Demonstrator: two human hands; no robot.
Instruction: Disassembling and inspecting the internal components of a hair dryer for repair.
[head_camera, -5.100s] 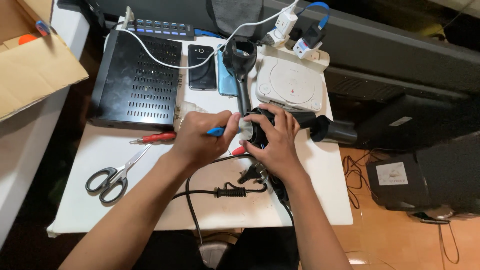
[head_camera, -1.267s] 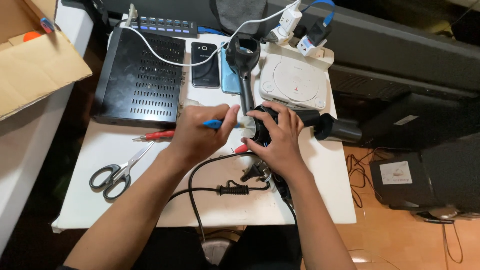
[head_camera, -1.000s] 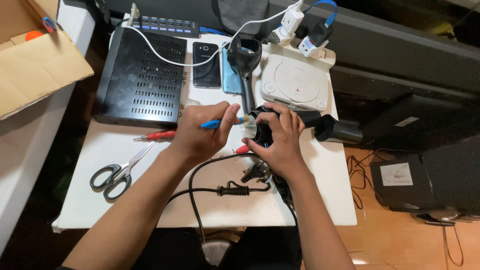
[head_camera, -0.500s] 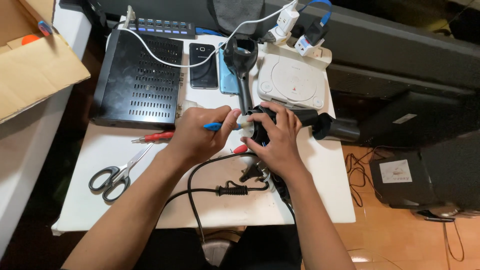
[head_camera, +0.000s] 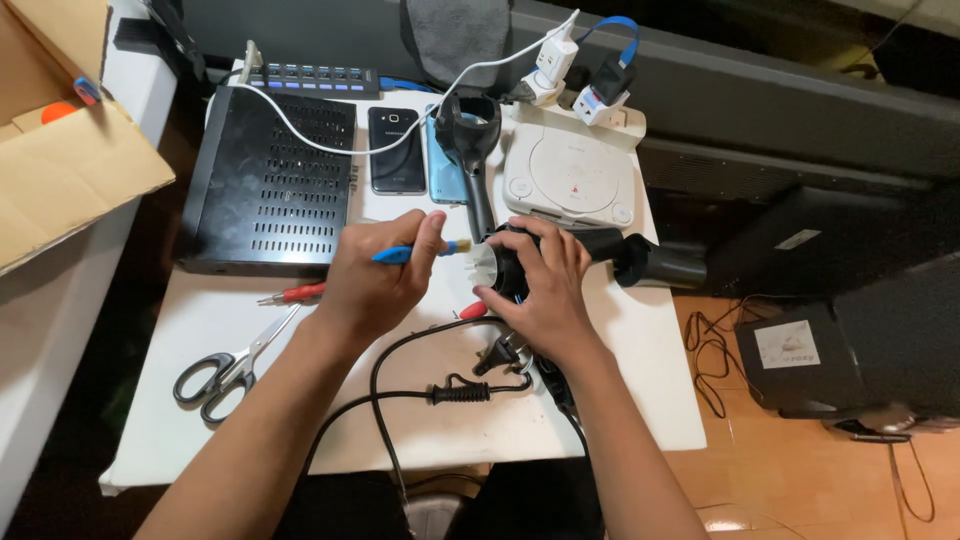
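Brown cardboard box (head_camera: 70, 170) left of hands (head_camera: 375, 285), white table (head_camera: 200, 330).

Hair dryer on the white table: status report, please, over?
Left hand grips small blue brush, bristles at hair dryer. Right hand steadies dryer's open end. Power cord loops beneath wrists; scissors lie clear.

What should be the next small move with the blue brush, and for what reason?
Probably sweep the blue brush slightly rightward across the open end of the black hair dryer. Its bristles already point there from the left hand, and the right hand steadies the body.
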